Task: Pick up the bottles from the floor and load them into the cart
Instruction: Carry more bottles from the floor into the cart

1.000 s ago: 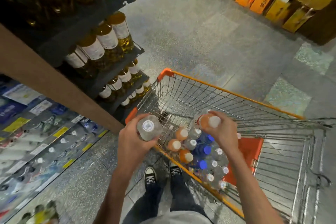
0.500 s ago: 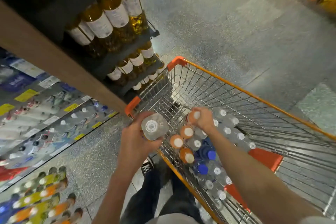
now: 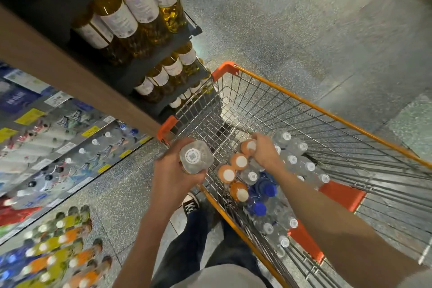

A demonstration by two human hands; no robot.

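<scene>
My left hand grips a clear bottle above the cart rim. My right hand pinches an orange bottle among those already loaded

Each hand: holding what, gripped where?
Left hand: clear bottle, fingers round its body. Right hand: orange bottle in the cart, held near the cap.

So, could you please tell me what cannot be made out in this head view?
- Print on the clear bottle's round label: too small and blurred.
- Orange bottle's body: hidden by the right hand and its neighbours in the cart.
- Shelf price tags: blurred.
- Clear bottle's lower body: hidden by the left hand.
</scene>
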